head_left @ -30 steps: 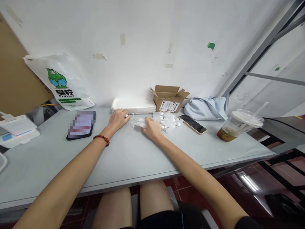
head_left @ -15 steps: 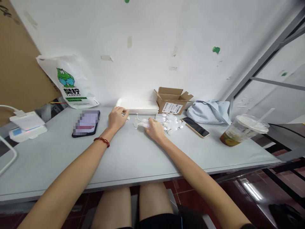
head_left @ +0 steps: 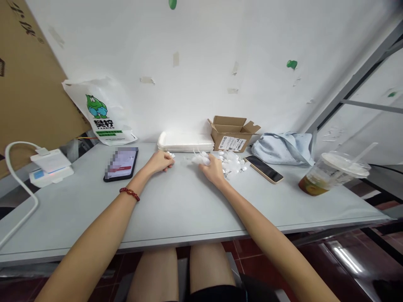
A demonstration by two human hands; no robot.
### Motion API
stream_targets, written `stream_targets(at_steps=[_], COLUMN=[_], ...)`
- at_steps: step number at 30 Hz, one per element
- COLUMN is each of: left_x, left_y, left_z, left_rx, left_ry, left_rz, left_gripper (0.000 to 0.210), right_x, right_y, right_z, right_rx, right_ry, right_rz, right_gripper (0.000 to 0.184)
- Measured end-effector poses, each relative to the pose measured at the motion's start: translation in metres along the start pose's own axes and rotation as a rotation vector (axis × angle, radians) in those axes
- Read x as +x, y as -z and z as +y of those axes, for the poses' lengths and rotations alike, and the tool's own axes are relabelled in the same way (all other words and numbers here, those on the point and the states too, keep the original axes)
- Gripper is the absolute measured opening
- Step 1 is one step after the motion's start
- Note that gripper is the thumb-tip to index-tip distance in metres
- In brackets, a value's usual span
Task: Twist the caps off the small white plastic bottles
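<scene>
My right hand [head_left: 214, 170] is closed around a bundle of translucent white pieces [head_left: 200, 158] with thin strings sticking out on the left. Just beyond it lies a loose pile of similar white pieces [head_left: 233, 161], some with small shiny white parts. My left hand [head_left: 161, 162] rests low on the table with its fingers curled together; whatever is in them, if anything, is hidden. A few small white bits [head_left: 171, 154] lie beside its fingers. Behind both hands stands a flat white stack [head_left: 189, 144] against the wall.
An open cardboard box [head_left: 233, 134] adjoins the stack. To the right are a phone [head_left: 263, 168], a pale blue cloth bag [head_left: 280, 149] and a drink cup [head_left: 327, 174]. On the left are another phone [head_left: 122, 164], a white plastic bag [head_left: 100, 113] and a charger with cable [head_left: 50, 165].
My left hand has lowered to the table, its raised fingers now curled in. My right hand still grips the stringed bundle, whose strings now point more upward. The view has shifted slightly.
</scene>
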State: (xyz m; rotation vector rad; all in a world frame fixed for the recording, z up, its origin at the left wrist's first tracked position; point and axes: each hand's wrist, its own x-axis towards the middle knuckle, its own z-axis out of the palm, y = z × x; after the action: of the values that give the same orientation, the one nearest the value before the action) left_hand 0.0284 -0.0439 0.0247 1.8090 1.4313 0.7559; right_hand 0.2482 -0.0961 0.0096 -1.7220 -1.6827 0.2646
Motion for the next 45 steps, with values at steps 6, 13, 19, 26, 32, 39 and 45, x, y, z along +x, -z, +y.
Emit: stream_targets(at_steps=[6,13,19,26,32,39,45], left_x=[0.003,-0.015,-0.022,-0.025,-0.031,-0.034,-0.034], left_y=[-0.002,-0.017,-0.044,-0.053,-0.055,-0.057,-0.063], left_z=[0.002,0.027,0.033,0.042,0.047,0.052,0.055], left_rx=[0.045,-0.459,-0.473,-0.601,-0.708,-0.72,-0.777], left_ry=[-0.109,-0.076,-0.157,-0.158,-0.073,-0.082,-0.071], left_rz=[0.14,-0.248,-0.372,-0.223,-0.378,-0.297,-0.236], left_gripper=[0.018,0.066,0.078,0.067,0.053,0.038,0.034], right_x=[-0.006,-0.01,-0.008,-0.012,-0.014,-0.016,-0.019], right_y=[0.01,0.012,0.011,0.015,0.009,0.011,0.01], right_z=[-0.004,-0.01,-0.01,-0.014,-0.015,-0.019,-0.02], right_rx=[0.355,0.705,1.069,1.026,0.756,0.792,0.837], right_ry=[0.005,-0.068,-0.159,-0.198,-0.23,-0.192,-0.156], right_rz=[0.021,-0.105,-0.156,-0.407,-0.595,-0.636,-0.641], right_gripper=[0.017,0.02,0.02,0.019,0.018,0.03,0.038])
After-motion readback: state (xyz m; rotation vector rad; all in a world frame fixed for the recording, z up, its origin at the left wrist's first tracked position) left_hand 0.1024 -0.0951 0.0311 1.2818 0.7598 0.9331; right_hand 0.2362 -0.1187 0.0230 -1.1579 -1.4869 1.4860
